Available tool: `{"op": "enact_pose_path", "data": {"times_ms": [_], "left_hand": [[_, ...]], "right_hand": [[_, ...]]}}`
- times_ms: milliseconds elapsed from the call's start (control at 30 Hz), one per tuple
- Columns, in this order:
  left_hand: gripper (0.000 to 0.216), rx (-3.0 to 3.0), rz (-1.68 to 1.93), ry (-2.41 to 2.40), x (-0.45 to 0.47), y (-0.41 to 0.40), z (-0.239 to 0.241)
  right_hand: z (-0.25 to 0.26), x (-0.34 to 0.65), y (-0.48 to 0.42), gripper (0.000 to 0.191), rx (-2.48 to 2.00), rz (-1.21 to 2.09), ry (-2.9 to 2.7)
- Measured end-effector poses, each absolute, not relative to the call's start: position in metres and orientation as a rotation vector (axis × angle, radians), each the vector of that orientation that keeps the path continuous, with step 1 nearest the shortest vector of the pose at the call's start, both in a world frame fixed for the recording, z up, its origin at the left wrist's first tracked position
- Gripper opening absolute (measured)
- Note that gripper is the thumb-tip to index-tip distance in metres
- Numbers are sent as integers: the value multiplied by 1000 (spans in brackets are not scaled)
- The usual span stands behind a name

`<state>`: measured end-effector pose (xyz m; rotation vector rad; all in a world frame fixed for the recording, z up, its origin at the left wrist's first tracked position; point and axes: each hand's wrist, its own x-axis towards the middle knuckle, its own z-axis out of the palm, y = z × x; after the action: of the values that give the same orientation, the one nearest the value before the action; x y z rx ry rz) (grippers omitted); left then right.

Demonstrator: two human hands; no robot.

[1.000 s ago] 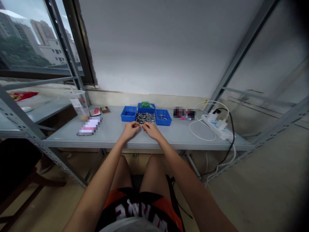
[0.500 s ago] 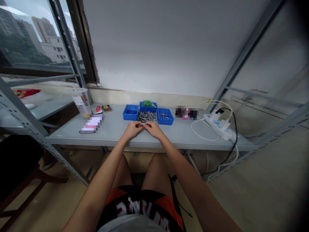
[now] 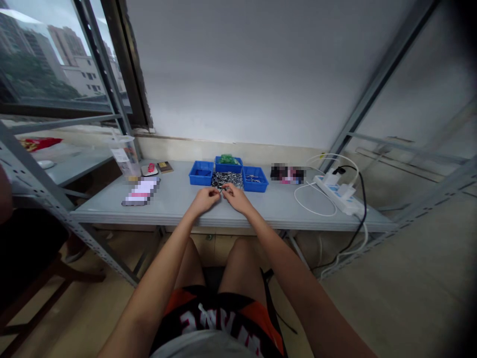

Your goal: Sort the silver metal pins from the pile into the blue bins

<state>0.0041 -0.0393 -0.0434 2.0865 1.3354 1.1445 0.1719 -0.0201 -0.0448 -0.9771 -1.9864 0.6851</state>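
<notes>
My left hand (image 3: 207,199) and my right hand (image 3: 235,198) meet over the front of the table, fingertips nearly touching. Both are closed in a pinch around a small, thin metal piece (image 3: 221,191), too small to name exactly. Just behind them lies a heap of thin, shiny metal pieces (image 3: 227,179). Around the heap stand a left blue bin (image 3: 201,181), a back blue bin (image 3: 228,168) with green material (image 3: 228,159) in it, and a right blue bin (image 3: 255,187) with a few thin metal pieces.
On the left are a phone (image 3: 140,192), a plastic cup (image 3: 125,156) and a small red item (image 3: 151,167). To the right lie a blurred dark and pink object (image 3: 286,174) and a white power strip (image 3: 339,196) with cables. Metal shelf posts flank the table (image 3: 175,215).
My fingertips have parted slightly, and the thin piece between them shows more clearly. At the far left edge, part of a person has come into view.
</notes>
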Motion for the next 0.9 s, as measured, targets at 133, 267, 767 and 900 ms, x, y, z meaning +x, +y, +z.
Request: {"op": "enact_pose_path", "data": {"times_ms": [133, 267, 767, 900], "left_hand": [[21, 2122, 1098, 1364, 5, -41, -43], [20, 2115, 1121, 1389, 5, -41, -42], [27, 2038, 1248, 1366, 2, -34, -47], [28, 2044, 1247, 1351, 1, -35, -46]], "right_hand": [[-46, 173, -20, 22, -956, 661, -2017], [-47, 173, -19, 18, -970, 660, -2037], [-50, 172, -17, 19, -1002, 703, -1990], [-52, 172, -15, 22, -1000, 693, -1996]]}}
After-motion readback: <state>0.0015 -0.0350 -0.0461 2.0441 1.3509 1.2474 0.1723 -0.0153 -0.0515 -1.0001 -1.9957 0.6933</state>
